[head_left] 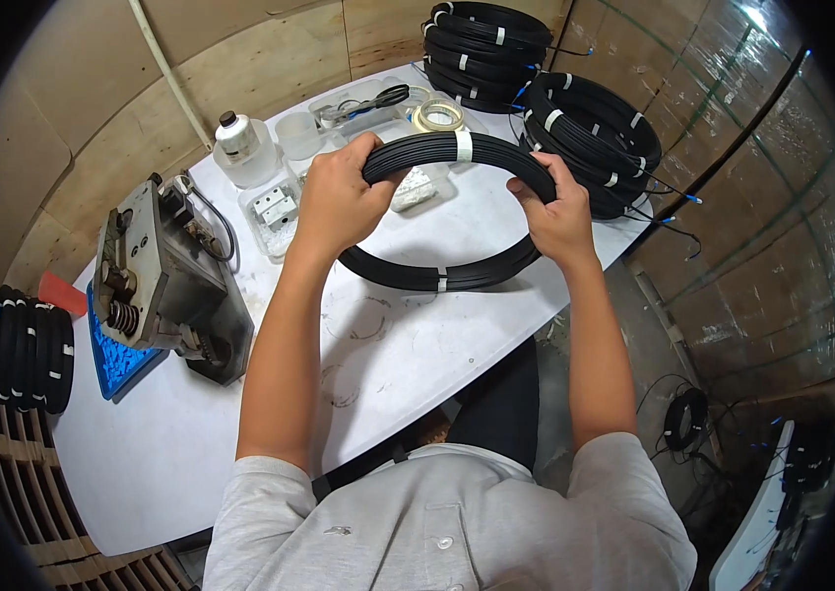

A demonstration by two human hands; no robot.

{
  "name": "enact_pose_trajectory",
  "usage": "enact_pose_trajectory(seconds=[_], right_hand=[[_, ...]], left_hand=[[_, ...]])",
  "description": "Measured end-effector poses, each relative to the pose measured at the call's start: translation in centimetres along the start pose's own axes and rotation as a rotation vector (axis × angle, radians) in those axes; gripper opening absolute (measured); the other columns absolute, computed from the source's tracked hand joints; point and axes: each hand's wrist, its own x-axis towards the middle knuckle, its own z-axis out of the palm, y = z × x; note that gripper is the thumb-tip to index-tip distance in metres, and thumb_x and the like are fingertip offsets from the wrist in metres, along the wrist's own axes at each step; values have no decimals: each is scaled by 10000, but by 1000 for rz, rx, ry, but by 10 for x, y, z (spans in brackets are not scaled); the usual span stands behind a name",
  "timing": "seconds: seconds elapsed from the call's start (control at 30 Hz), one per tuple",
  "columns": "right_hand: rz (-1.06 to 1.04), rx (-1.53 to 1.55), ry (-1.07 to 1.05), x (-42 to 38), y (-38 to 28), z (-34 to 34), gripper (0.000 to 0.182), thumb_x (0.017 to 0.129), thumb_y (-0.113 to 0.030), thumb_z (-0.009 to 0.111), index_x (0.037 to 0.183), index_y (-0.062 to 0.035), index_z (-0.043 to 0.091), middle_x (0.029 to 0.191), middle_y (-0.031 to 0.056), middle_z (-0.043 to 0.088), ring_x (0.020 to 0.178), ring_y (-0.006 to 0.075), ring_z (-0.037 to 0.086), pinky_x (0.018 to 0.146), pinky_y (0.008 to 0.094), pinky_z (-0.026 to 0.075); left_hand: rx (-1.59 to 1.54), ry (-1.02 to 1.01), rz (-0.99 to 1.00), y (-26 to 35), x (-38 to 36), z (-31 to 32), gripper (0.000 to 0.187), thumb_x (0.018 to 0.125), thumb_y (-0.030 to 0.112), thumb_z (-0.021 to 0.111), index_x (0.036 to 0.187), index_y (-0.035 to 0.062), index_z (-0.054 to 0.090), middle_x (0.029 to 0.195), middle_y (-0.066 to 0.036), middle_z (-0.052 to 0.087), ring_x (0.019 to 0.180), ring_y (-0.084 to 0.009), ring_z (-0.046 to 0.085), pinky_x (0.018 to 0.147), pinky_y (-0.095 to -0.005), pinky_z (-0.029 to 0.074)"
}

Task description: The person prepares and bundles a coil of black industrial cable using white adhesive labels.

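Above the table (417, 335), both the left hand (339, 202) and right hand (560, 217) clench opposite sides of the coil (447, 281), which looks springy and light, best gripped near its white ties.

Black cable coil (442, 212): round hoop of many wound strands, bound with white tape bands at top and bottom. Held up over the white table (408, 345), tilted toward the camera, gripped on both sides.
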Motion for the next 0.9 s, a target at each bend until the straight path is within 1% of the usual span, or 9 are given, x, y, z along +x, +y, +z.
enact_pose_trajectory(seconds=[0.17, 0.27, 0.33, 0.37, 0.47, 0.53, 0.67, 0.73, 0.9], right_hand=[[-9, 0, -2, -1, -1, -1, 257, 900, -37, 751, 1126, -20, 631, 920, 80, 780, 838, 151, 737, 742, 296, 554], [24, 14, 3, 1, 2, -2, 256, 904, -54, 759, 1123, -18, 631, 916, 75, 778, 829, 139, 728, 736, 289, 548], [53, 15, 0, 1, 7, -3, 250, 912, -67, 759, 1123, -18, 633, 913, 71, 776, 816, 123, 714, 738, 281, 544], [54, 15, 2, 2, 9, -3, 250, 912, -67, 759, 1123, -18, 633, 913, 71, 776, 816, 123, 714, 738, 281, 544], [72, 50, 10, 5, 16, -3, 237, 920, -69, 753, 1120, -18, 637, 913, 62, 776, 814, 109, 703, 735, 270, 535], [102, 63, -3, 7, 19, -4, 229, 921, -62, 748, 1119, -19, 640, 907, 48, 774, 800, 88, 682, 718, 258, 520], [109, 103, -3, 9, 23, -3, 236, 916, -63, 753, 1121, -20, 644, 898, 38, 772, 784, 71, 661, 700, 249, 504], [133, 107, -14, 8, 22, -3, 256, 942, -129, 771, 1123, -19, 627, 893, -30, 684, 803, 41, 560, 731, 212, 452], [150, 111, -7, 10, 18, -1, 228, 937, -114, 770, 1097, -22, 634, 869, -34, 679, 790, 38, 556, 722, 213, 449]], left_hand=[[-18, -12, 2, -2, 3, 1, 225, 865, 183, 762, 883, -2, 634, 664, -144, 642, 561, -258, 578, 574, -365, 447], [18, -26, 7, 1, 5, 2, 220, 865, 180, 760, 906, -2, 643, 679, -147, 654, 567, -258, 590, 581, -360, 455], [3, -3, 31, 3, 6, 4, 242, 863, 213, 749, 854, 8, 619, 682, -184, 657, 620, -371, 640, 594, -425, 483], [3, -5, 31, 4, 6, 5, 242, 863, 213, 749, 854, 8, 619, 682, -184, 657, 620, -371, 640, 594, -425, 483], [11, -5, 19, 9, 8, 6, 239, 863, 214, 749, 855, 11, 622, 676, -181, 652, 621, -367, 642, 596, -427, 483], [32, -21, 2, 11, 10, 7, 237, 872, 200, 762, 935, 1, 648, 726, -168, 682, 587, -276, 611, 601, -359, 474], [45, -27, -30, 11, 14, 10, 244, 876, 209, 761, 947, 3, 652, 718, -164, 679, 582, -269, 609, 597, -358, 470], [31, -31, -27, 6, 17, 11, 244, 882, 217, 757, 949, 6, 654, 705, -161, 670, 568, -265, 594, 593, -357, 464], [46, -36, -25, 2, 20, 11, 243, 887, 220, 754, 963, 8, 661, 685, -149, 656, 560, -255, 584, 591, -352, 463]])
